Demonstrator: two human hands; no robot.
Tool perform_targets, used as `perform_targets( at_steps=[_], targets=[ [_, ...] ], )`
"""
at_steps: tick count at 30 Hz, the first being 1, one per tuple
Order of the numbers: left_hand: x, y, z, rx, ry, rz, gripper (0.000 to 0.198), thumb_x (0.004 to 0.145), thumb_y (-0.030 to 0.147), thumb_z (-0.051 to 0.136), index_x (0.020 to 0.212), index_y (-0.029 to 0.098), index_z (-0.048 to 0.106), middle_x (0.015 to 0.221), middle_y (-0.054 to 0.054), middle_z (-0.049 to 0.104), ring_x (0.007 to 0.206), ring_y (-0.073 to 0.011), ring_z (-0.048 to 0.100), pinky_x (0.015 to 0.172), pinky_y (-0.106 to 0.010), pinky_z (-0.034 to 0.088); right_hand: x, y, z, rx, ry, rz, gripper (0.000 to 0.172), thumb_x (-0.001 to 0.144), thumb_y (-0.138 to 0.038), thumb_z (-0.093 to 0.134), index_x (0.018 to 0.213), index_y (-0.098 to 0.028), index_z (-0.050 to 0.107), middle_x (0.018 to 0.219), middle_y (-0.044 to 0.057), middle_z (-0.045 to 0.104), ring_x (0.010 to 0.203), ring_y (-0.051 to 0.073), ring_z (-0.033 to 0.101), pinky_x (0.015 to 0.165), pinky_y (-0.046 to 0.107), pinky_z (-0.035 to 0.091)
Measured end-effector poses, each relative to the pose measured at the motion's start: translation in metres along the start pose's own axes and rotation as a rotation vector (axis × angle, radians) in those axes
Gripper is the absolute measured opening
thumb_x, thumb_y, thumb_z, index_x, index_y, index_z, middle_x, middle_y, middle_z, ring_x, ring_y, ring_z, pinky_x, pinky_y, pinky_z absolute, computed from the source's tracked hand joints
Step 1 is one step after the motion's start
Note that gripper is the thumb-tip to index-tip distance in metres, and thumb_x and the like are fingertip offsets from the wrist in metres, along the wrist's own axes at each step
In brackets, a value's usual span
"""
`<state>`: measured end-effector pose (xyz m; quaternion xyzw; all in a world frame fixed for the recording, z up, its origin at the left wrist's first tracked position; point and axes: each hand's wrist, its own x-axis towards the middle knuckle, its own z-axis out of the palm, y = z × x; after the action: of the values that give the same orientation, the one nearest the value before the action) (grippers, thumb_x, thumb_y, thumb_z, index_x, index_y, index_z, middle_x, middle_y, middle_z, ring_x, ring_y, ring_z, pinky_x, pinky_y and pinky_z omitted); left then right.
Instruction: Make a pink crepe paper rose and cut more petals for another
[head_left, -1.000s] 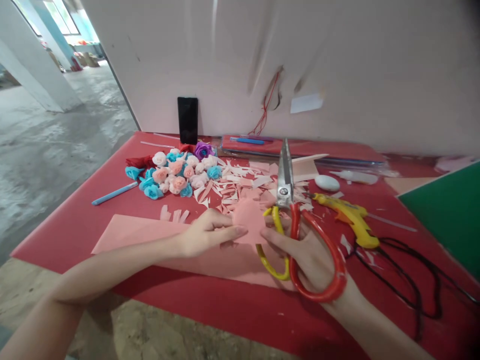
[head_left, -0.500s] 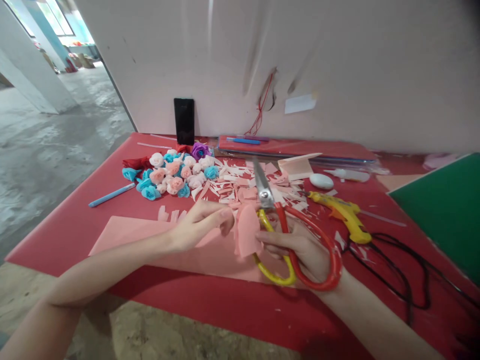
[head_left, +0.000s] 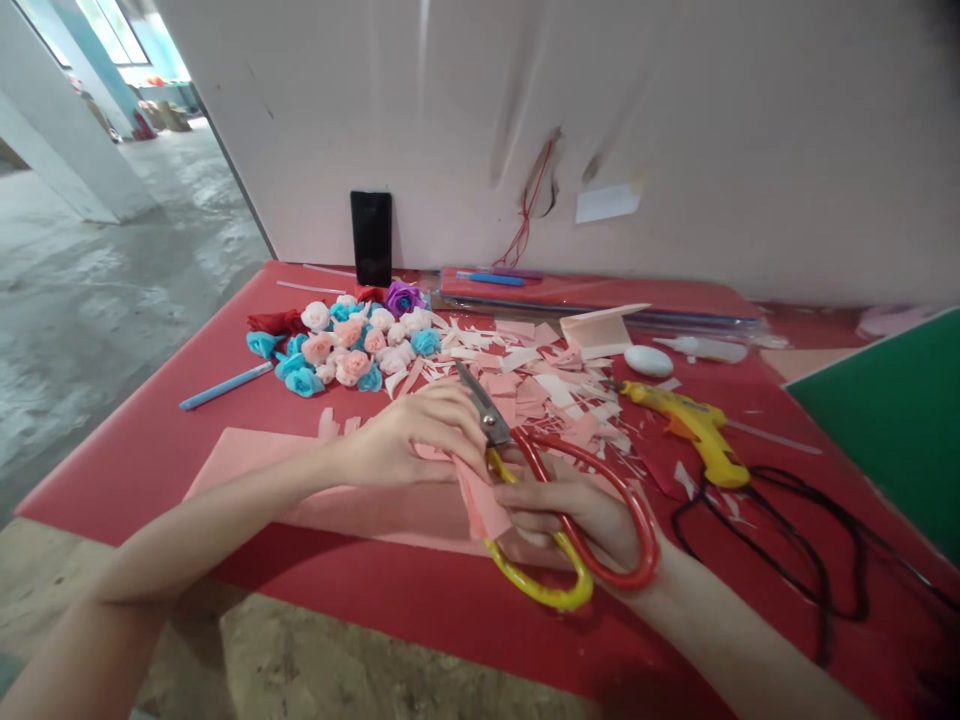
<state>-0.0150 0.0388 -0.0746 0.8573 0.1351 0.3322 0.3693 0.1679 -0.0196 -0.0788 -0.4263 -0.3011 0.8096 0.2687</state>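
Note:
My left hand (head_left: 427, 435) is closed on a folded piece of pink paper (head_left: 480, 500), its fingers wrapped over the upper end. In my right hand (head_left: 577, 505) are scissors (head_left: 491, 425) with one red and one yellow handle loop; their blades point up and to the left, close to my left fingertips. The lower end of the paper lies by my right fingertips, and I cannot tell whether they pinch it too. Below both hands a long pink paper sheet (head_left: 255, 465) lies on the red table (head_left: 315, 590).
Paper roses (head_left: 352, 365) and pink paper scraps (head_left: 517, 385) lie behind my hands. On the right are a yellow glue gun (head_left: 694, 425) with a black cord, a white oval object (head_left: 649, 361) and a green board (head_left: 892, 420). A phone (head_left: 372, 238) leans on the wall; a blue pen (head_left: 225, 386) lies left.
My left hand has moved right and taken hold of the pink paper's upper end. The scissors have tilted left and dropped a little, with the paper slanting beside them.

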Motion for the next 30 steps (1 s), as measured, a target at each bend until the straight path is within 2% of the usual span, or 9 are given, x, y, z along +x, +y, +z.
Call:
perform_targets(
  at_steps=[5,9,14,17,20,23,25,27,30],
  targets=[
    [-0.001,0.012,0.003,-0.106,0.137,-0.116,0.005,0.072,0.019,0.063,0.069,0.018,0.067,0.069,-0.004,0.064,0.07,-0.0139,0.055,0.071,-0.031,0.046,0.002,-0.005,-0.002,-0.154,0.298,-0.309,0.035,0.058,-0.041,0.073,0.067,-0.016,0.05,0.046,-0.009,0.035,0.04,0.001,0.026,0.037,0.015,0.019],
    [0.0,0.025,0.008,-0.152,0.174,-0.28,0.008,0.067,0.014,0.063,0.06,0.014,0.058,0.063,0.0,0.055,0.063,-0.0109,0.051,0.063,-0.026,0.043,-0.002,-0.01,-0.006,-0.187,0.355,-0.494,0.035,0.057,-0.046,0.072,0.066,-0.016,0.055,0.047,-0.008,0.036,0.04,0.003,0.027,0.036,0.017,0.022],
    [-0.001,0.032,0.013,-0.189,0.158,-0.527,0.019,0.062,0.011,0.06,0.052,0.014,0.044,0.057,0.005,0.045,0.058,-0.0077,0.043,0.057,-0.021,0.035,-0.015,-0.005,-0.001,-0.289,0.338,-0.476,0.035,0.055,-0.04,0.074,0.079,-0.021,0.057,0.048,-0.007,0.044,0.039,0.006,0.038,0.036,0.02,0.034],
    [-0.002,0.032,0.017,-0.235,0.107,-0.594,0.012,0.061,0.008,0.057,0.056,0.014,0.047,0.058,0.006,0.044,0.058,-0.0068,0.043,0.055,-0.019,0.033,-0.019,0.0,0.007,-0.397,0.448,-0.47,0.032,0.055,-0.037,0.075,0.076,-0.021,0.057,0.058,-0.003,0.053,0.049,0.01,0.05,0.045,0.022,0.044],
    [-0.004,0.033,0.02,-0.241,0.091,-0.601,0.012,0.06,0.01,0.059,0.059,0.014,0.048,0.059,0.006,0.045,0.058,-0.0066,0.043,0.054,-0.018,0.034,-0.021,0.003,0.015,-0.382,0.515,-0.472,0.03,0.055,-0.039,0.074,0.069,-0.02,0.056,0.062,-0.001,0.056,0.052,0.011,0.053,0.046,0.022,0.047],
    [-0.004,0.035,0.021,-0.261,0.063,-0.574,0.017,0.063,0.018,0.061,0.06,0.015,0.045,0.061,0.004,0.046,0.059,-0.008,0.044,0.054,-0.019,0.037,-0.024,0.004,0.02,-0.228,0.502,-0.357,0.036,0.05,-0.039,0.077,0.071,-0.02,0.055,0.053,-0.004,0.051,0.044,0.01,0.049,0.038,0.02,0.044],
    [-0.004,0.036,0.022,-0.272,0.016,-0.527,0.017,0.067,0.025,0.061,0.065,0.014,0.048,0.063,0.002,0.049,0.06,-0.0093,0.046,0.053,-0.019,0.038,-0.026,0.005,0.022,-0.143,0.518,-0.327,0.038,0.048,-0.037,0.079,0.074,-0.02,0.056,0.056,-0.005,0.054,0.047,0.01,0.052,0.041,0.019,0.047],
    [-0.003,0.037,0.023,-0.273,-0.016,-0.421,0.014,0.073,0.026,0.058,0.071,0.013,0.053,0.067,0.0,0.054,0.06,-0.0092,0.049,0.053,-0.019,0.04,-0.027,0.007,0.024,-0.075,0.548,-0.365,0.038,0.049,-0.032,0.079,0.078,-0.02,0.058,0.063,-0.004,0.059,0.054,0.011,0.057,0.048,0.02,0.051],
    [-0.002,0.036,0.027,-0.234,-0.031,-0.197,0.014,0.082,0.017,0.046,0.08,0.013,0.058,0.077,-0.003,0.064,0.066,-0.0095,0.056,0.062,-0.019,0.045,-0.024,0.009,0.025,-0.011,0.481,-0.425,0.031,0.052,-0.027,0.078,0.076,-0.021,0.06,0.066,-0.004,0.061,0.052,0.01,0.057,0.047,0.018,0.05]
  ],
)
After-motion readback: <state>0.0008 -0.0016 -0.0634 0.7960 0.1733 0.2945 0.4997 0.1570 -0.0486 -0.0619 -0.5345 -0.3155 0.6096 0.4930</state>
